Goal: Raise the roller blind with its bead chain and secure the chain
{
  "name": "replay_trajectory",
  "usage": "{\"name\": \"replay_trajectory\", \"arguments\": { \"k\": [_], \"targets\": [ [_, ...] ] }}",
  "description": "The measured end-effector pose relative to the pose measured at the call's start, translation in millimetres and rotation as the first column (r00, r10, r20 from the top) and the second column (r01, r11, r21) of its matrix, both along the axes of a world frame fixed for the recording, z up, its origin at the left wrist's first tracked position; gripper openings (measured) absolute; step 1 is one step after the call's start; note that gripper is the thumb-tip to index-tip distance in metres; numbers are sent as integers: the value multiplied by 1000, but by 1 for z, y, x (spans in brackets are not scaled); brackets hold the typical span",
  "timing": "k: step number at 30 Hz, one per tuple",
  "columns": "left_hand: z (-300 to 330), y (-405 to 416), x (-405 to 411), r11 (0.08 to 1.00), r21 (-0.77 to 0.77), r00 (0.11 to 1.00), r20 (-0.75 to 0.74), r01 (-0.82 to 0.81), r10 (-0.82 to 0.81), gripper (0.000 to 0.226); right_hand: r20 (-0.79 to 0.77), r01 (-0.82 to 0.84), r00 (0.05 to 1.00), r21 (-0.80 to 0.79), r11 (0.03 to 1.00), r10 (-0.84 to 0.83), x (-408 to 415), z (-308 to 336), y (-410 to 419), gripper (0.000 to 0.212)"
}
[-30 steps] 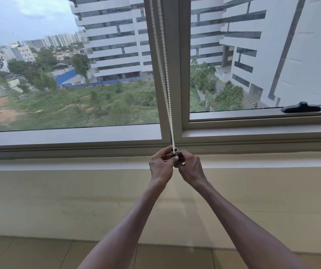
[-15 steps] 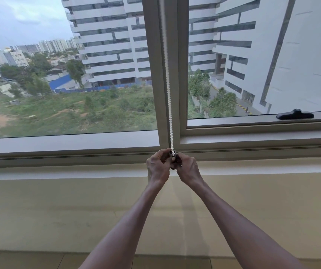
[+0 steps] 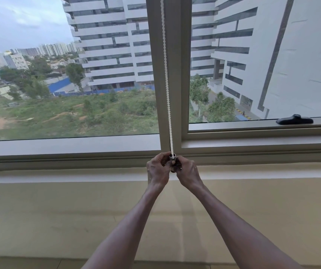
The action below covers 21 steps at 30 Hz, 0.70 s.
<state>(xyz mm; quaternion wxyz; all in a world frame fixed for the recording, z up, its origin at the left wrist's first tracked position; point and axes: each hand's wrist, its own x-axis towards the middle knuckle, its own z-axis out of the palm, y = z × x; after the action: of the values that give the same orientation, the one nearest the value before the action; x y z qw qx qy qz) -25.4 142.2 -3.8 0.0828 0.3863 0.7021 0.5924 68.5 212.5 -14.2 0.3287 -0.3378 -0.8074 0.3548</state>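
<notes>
Below a raised blind, a person's left hand (image 3: 158,168) and right hand (image 3: 187,171) meet knuckle to knuckle at the foot of a white bead chain (image 3: 167,74), their fingers curled round a small grey chain holder (image 3: 172,159) that shows only as a sliver between them. How much of the holder each hand grasps cannot be told; both are clenched on it, thumbs hidden.

Straight up from the hands, the chain runs taut along the pale central mullion (image 3: 177,65) and out of the top of the view, lying flat against the frame. The blind fabric itself is out of sight.

Just above the knuckles lies the lower window frame (image 3: 68,146), a broad horizontal band reaching away to both sides of the hands. Just below them a narrow sill ledge (image 3: 78,176) juts from the cream wall (image 3: 58,220), which drops beneath the wrists to a strip of tiled floor (image 3: 20,263).

Far to the right of the right hand, a black window handle (image 3: 294,120) lies flat on the sash rail, well apart from the chain.

Open room lies on both sides of the forearms, which converge toward the chain from below.
</notes>
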Motion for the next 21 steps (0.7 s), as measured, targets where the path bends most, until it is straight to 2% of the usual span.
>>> {"name": "replay_trajectory", "arguments": {
  "k": [9,14,16,19,21],
  "targets": [
    [0,-1,1,1000,14,999,24,21,-21,29,7,-15,1000,-7,1000,15,2,3,-1,24],
    [-1,-7,-3,999,-5,998,-17,54,-54,34,48,-62,997,-43,997,64,10,6,1,28],
    [1,-14,-11,994,-59,990,-101,92,-97,45,127,-71,989,-16,997,73,18,5,3,42],
    [3,-30,-25,978,-145,961,-212,149,-178,75,213,-50,977,112,993,25,28,-2,8,52],
    [4,-38,-34,981,-165,943,-297,104,-150,76,225,-13,974,204,979,-34,33,-5,8,54]
  ]
}}
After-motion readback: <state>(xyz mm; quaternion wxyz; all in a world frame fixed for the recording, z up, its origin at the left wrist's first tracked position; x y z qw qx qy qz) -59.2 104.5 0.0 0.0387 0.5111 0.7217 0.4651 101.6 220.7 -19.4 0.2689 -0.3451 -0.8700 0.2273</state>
